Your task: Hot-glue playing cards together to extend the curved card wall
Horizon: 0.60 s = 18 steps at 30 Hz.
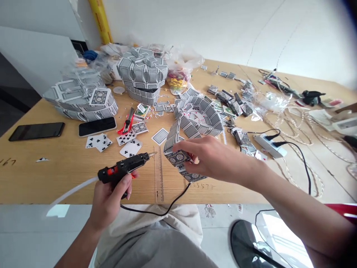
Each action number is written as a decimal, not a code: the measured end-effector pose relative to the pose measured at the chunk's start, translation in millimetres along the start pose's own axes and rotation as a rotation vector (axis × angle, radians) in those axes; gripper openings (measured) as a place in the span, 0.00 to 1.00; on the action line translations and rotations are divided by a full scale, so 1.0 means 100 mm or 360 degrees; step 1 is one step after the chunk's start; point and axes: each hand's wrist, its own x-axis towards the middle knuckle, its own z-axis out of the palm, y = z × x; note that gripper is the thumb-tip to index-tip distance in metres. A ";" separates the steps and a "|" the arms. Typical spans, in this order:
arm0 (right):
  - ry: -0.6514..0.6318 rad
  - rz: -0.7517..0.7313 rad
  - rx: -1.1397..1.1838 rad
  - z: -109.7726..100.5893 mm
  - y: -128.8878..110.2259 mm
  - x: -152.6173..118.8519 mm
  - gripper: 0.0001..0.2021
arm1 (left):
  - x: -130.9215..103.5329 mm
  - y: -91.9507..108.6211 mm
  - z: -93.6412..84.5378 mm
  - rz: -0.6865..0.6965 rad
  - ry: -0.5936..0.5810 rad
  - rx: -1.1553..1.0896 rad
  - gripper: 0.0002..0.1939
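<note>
Pale wood table, cluttered, stood against a white wall. Folded card strip was held up over the near part of the table, just right of a clear ruler. Right hand pinched it between thumb and fingers, covering much of its right side, so full shape was hard to make out. Upper end overlapped the open card ring behind; couldn't tell whether the two touched or were joined. Strip looked grey and white along the upper run, darker with round wheel-like motifs on the lower faces, bent in between. Left hand was wrapped round the grip of a black glue gun, some fingers hidden behind it; nozzle pointed toward the strip, apart from it. White glue stick jutted from the gun's back; black cable looped up and got lost behind the strip. Further out: face-up cards, red-handled cutter, two phones, low card box, taller card box. Right side had a power strip and loose rope, partly cut off. Plastic bag contents were unclear.
</note>
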 end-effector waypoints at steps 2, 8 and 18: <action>0.0005 -0.0001 -0.0020 0.05 0.00 -0.04 0.22 | 0.04 0.00 0.02 -0.0040 -0.0057 0.0009 0.19; 0.0183 -0.0147 0.0002 0.16 0.06 -0.06 0.19 | 0.09 0.03 0.12 -0.0168 -0.0259 0.0021 0.22; 0.0189 -0.0150 -0.0007 0.20 0.07 -0.06 0.19 | 0.14 0.01 0.16 -0.0245 -0.0406 0.0034 0.25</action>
